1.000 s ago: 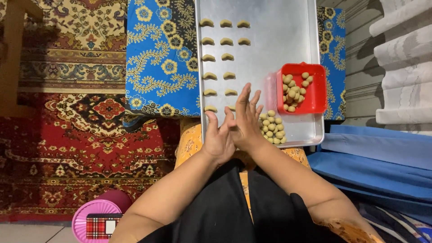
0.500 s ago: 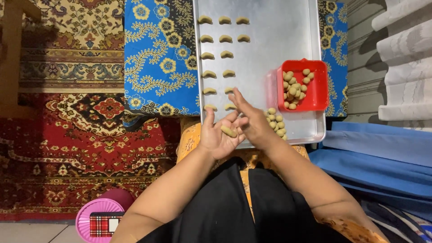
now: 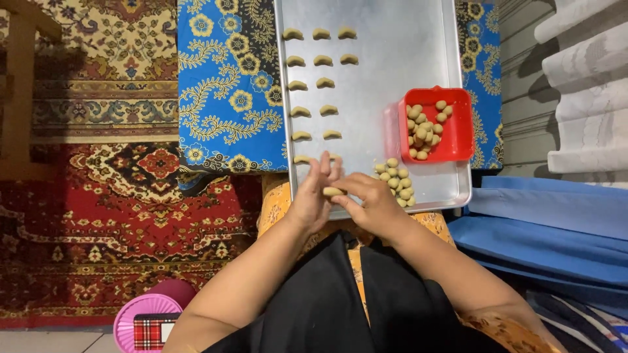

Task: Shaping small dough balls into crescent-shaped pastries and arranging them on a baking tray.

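Head view, looking down at a seated person's lap and forearms. Left hand [image 3: 313,196] is upright with fingers straight and close together, palm facing right, touching a small roll of tan dough [image 3: 333,191]. Right hand [image 3: 373,204] has fingers curled, tips pinching the other end of that dough piece. The dough piece sits between the 2 hands, just over the near edge of a metal baking tray [image 3: 392,59]; whether it touches the tray is hard to tell from this angle.

On the tray: shaped crescent pieces [image 3: 322,60] laid in rows, 3 across in the top 2 rows, 2 across below, the nearest row partly hidden by the left hand's fingers. A loose heap of small dough balls [image 3: 395,180] lies on the tray just right of the right hand. A red square container [image 3: 458,137] rests on the tray's right side, holding more dough balls [image 3: 424,127].

The tray rests on a blue cloth with yellow flower print [image 3: 226,85]. Left of it, a red patterned carpet [image 3: 98,222]. Pink round lidded tub [image 3: 145,323] at bottom left, beside the person's left elbow. Blue folded mats [image 3: 549,229] stacked at right, white ribbed fabric [image 3: 589,85] above them. The person wears a black top [image 3: 340,301] over orange patterned fabric [image 3: 278,199].
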